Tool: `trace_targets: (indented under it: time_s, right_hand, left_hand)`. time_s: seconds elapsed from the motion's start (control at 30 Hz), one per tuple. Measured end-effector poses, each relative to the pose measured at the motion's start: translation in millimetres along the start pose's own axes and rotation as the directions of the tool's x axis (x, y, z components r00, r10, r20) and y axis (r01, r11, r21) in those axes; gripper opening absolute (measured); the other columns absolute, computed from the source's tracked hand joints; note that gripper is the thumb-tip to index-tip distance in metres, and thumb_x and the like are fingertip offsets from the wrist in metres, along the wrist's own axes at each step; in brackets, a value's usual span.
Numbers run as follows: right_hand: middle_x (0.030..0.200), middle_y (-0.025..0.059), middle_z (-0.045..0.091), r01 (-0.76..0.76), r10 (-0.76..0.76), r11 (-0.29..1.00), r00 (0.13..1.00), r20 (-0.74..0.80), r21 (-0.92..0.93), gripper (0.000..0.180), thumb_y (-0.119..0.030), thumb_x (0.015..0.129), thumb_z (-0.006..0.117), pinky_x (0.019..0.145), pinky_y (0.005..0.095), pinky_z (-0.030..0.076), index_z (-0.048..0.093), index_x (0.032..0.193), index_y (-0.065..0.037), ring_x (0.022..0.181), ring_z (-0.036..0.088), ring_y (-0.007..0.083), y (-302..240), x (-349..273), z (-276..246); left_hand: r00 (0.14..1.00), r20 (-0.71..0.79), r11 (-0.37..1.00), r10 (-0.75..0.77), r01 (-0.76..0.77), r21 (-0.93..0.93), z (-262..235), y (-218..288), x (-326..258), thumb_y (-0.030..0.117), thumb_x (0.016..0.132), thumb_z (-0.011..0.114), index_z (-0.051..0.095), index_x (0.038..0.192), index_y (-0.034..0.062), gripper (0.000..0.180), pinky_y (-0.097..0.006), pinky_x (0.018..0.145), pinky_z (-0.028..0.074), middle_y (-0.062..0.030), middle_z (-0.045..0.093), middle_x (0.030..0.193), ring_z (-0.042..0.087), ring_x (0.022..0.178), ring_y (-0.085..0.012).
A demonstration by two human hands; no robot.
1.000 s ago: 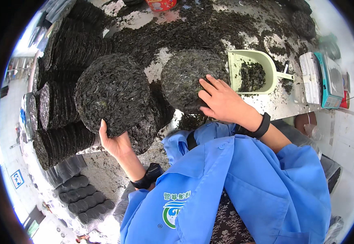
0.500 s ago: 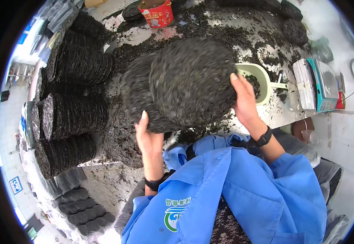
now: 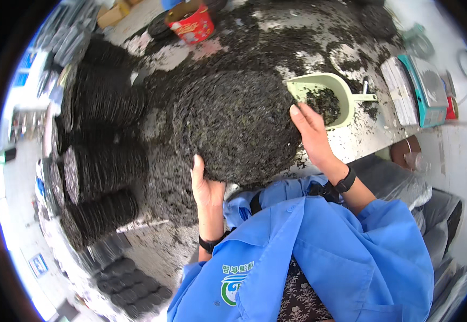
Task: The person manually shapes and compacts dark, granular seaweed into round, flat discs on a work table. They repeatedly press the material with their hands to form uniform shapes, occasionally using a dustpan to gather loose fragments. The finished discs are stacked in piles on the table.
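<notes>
On the leaf-strewn table [image 3: 362, 140], both hands [image 3: 208, 185] [image 3: 311, 131] grip a dark disc [image 3: 236, 126], fingertips hidden beneath.

A red round tin [image 3: 191, 23] is standing at the far edge, with a brown cardboard box [image 3: 113, 14] lying just left of it. A small blue-and-white sign [image 3: 38, 264] is showing at the near left.

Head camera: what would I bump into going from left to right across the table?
Stacks of dark discs → left hand → big dark disc → right hand → green scoop → scale.
</notes>
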State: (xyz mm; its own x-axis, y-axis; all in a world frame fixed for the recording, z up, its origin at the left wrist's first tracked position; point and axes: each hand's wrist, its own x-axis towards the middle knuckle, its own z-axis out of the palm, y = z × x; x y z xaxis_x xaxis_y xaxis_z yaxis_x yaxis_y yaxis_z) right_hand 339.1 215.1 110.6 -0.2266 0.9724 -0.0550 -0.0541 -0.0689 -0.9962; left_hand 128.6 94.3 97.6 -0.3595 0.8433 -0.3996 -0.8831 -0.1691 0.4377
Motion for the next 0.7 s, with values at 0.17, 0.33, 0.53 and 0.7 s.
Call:
trace_targets:
  time_s: [0.17, 0.33, 0.53, 0.7]
  right_hand:
    - [0.071, -0.0038, 0.034, 0.104, -0.125, 0.992, 0.878, -0.461, -0.072, 0.025, -0.025, 0.097, 0.048, 0.059, 0.0214, 0.031, 0.046, 0.085, -0.003, 0.068, 0.032, 0.0052, -19, -22, -42]
    - [0.097, 0.0007, 0.062, 0.200, 0.235, 0.814, 0.745, -0.624, 0.545, 0.028, -0.022, 0.097, 0.047, 0.078, 0.0238, 0.044, 0.056, 0.111, 0.000, 0.087, 0.054, 0.0068, 29, -22, -193]
    - [0.102, 0.0048, 0.059, 0.590, 0.031, 0.713, 0.513, -0.858, 0.379, 0.026, -0.025, 0.098, 0.043, 0.075, 0.0328, 0.050, 0.051, 0.110, -0.003, 0.088, 0.058, 0.0150, 23, 45, -397]
    - [0.104, 0.0108, 0.057, 0.643, 0.238, 0.590, 0.440, -0.866, 0.489, 0.033, -0.027, 0.096, 0.048, 0.079, 0.0404, 0.053, 0.045, 0.115, 0.000, 0.091, 0.059, 0.0239, 26, 99, -490]
  left_hand:
    - [0.997, 0.020, 0.965, 0.070, -0.072, 0.252, 28, -2, 0, 0.037, 0.091, 0.053, 0.041, 0.133, 0.0050, 0.054, -0.047, 0.104, 0.033, -0.0100, 0.044, 0.136, 0.043, 0.121, -0.0269]
    - [0.981, -0.020, 0.935, 0.192, -0.177, 0.307, 67, -24, 3, 0.031, 0.085, 0.064, 0.039, 0.134, 0.0007, 0.062, -0.045, 0.108, 0.030, -0.0142, 0.039, 0.139, 0.039, 0.124, -0.0306]
    - [0.963, -0.159, 0.857, 0.219, -0.111, 0.504, 194, -116, -20, 0.033, 0.085, 0.062, 0.045, 0.127, -0.0052, 0.060, -0.046, 0.108, 0.028, -0.0188, 0.041, 0.136, 0.038, 0.124, -0.0349]
    - [0.994, -0.094, 0.796, 0.056, 0.013, 0.606, 242, -183, 4, 0.036, 0.085, 0.061, 0.041, 0.132, -0.0014, 0.064, -0.048, 0.106, 0.030, -0.0176, 0.040, 0.137, 0.038, 0.124, -0.0353]
